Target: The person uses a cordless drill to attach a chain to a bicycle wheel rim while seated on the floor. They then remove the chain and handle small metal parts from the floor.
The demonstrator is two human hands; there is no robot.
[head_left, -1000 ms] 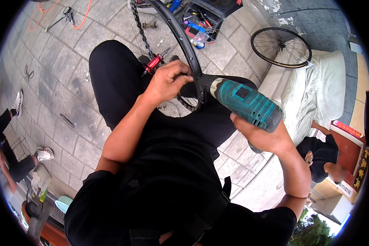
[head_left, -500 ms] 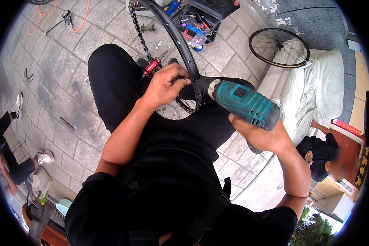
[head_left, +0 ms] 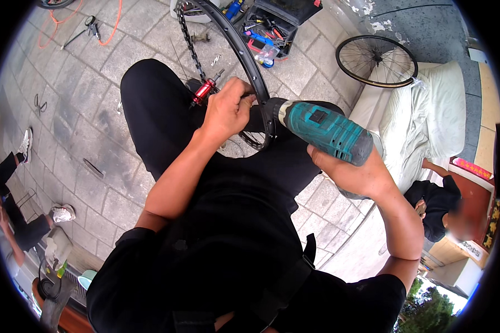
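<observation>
A black bicycle wheel rim (head_left: 240, 47) stands between my knees, with a red hub (head_left: 204, 91) inside its hoop. My right hand (head_left: 347, 173) is wrapped round the grip of a teal and black cordless drill (head_left: 329, 129). The drill's nose meets the outer face of the rim. On the inner side, the fingers of my left hand (head_left: 228, 111) pinch together close against the rim; whatever is between them, perhaps a spoke end, is too small to make out.
An opened toolbox (head_left: 269, 33) with hand tools lies on the paving ahead. To the right, a spoked wheel (head_left: 376, 61) leans by a wall, next to a cloth-covered seat (head_left: 405, 125). One person (head_left: 436, 202) is at far right, another person's shoe (head_left: 63, 213) at left. An orange hose (head_left: 116, 28) trails far left.
The drill and my right hand have shifted slightly left, its nose now closer against the rim. My left hand stays pinched at the rim, moved only a little.
</observation>
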